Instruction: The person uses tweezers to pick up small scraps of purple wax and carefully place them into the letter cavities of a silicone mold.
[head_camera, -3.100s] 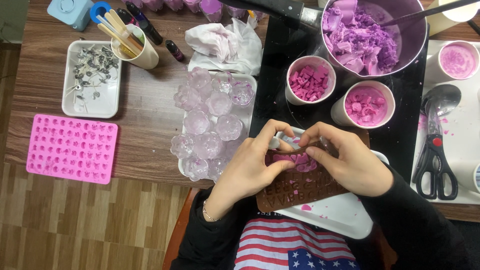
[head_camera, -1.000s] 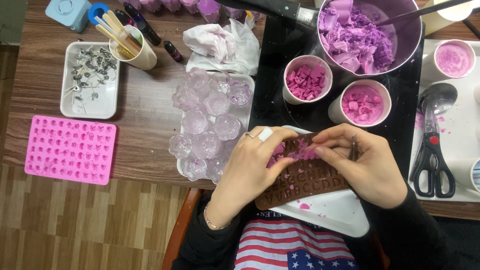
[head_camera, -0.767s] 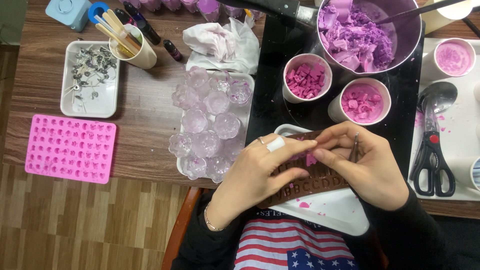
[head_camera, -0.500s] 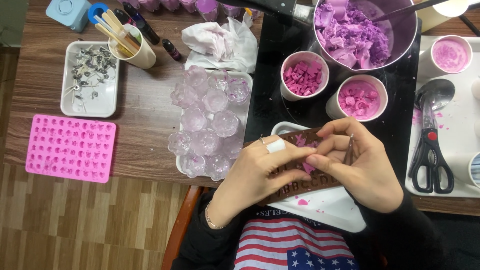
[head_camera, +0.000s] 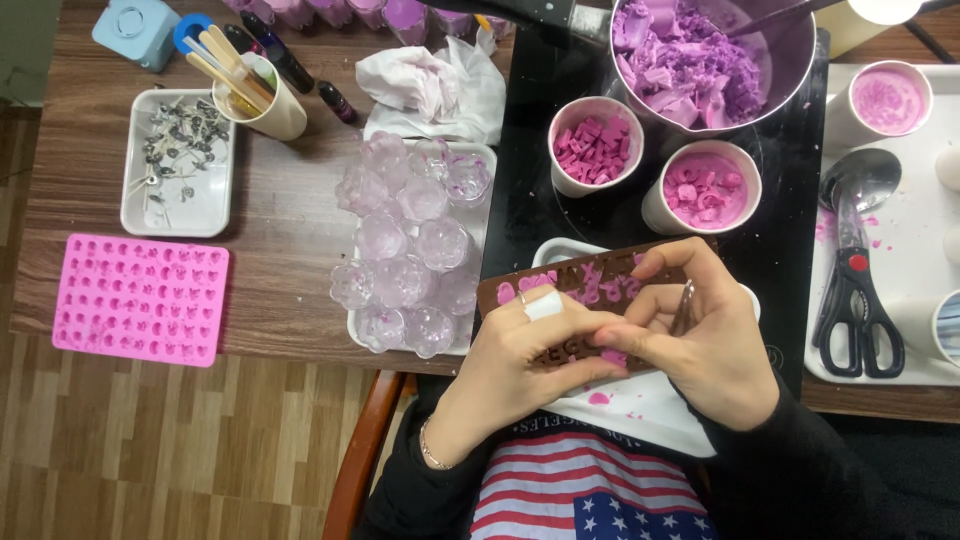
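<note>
Wood floor shows below a brown wooden bench (head_camera: 290, 230) full of craft things. Both hands meet over a white tray (head_camera: 640, 415) at the near edge. The left hand (head_camera: 520, 365) has its fingers closed on the brown letter mold (head_camera: 580, 285), bending it. The right hand (head_camera: 710, 345) pinches a small pink wax piece (head_camera: 612, 357) at the mold and also holds a thin metal tool (head_camera: 684, 308). It looks like the person is popping wax letters out of the mold. More letters sit in the mold, so the next pick needs a soft push from behind. Beyond the mold stand two cups of pink wax bits (head_camera: 595, 150), and a pot of purple wax (head_camera: 700, 60). Left of the mold sit clear glass holders (head_camera: 405, 250) and a pink mold (head_camera: 140, 300).
</note>
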